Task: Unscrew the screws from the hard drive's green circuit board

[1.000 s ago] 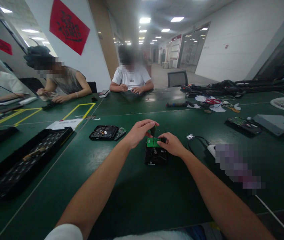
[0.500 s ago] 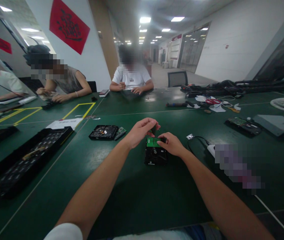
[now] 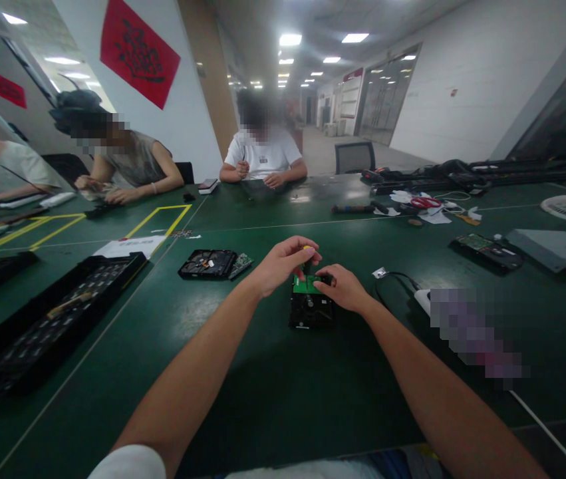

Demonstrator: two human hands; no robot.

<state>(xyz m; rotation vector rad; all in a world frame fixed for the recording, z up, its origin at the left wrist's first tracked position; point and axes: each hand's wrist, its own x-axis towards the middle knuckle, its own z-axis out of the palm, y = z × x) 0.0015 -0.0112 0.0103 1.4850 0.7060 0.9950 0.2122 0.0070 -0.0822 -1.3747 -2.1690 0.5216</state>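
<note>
In front of me a black hard drive [image 3: 310, 315] lies on the green table, with a green circuit board [image 3: 300, 286] on its far half. My left hand [image 3: 290, 259] is closed around a small screwdriver [image 3: 308, 267], which has a dark handle and a yellow end. The screwdriver stands upright, its thin shaft pointing down at the board; whether the tip sits in a screw is too small to tell. My right hand [image 3: 341, 286] grips the drive at its far right side, thumb and fingertips at the board near the shaft.
Left of the drive lie an opened hard drive [image 3: 207, 264] and a loose circuit board [image 3: 241, 265]. A long black tray [image 3: 58, 313] is farther left. To the right are a cable [image 3: 396, 274], a power strip [image 3: 423, 301] and another drive [image 3: 487, 251]. Several people sit across the table.
The fingers of my left hand have shifted slightly around the screwdriver, and its yellow end now shows. My right hand and the hard drive stay in place.
</note>
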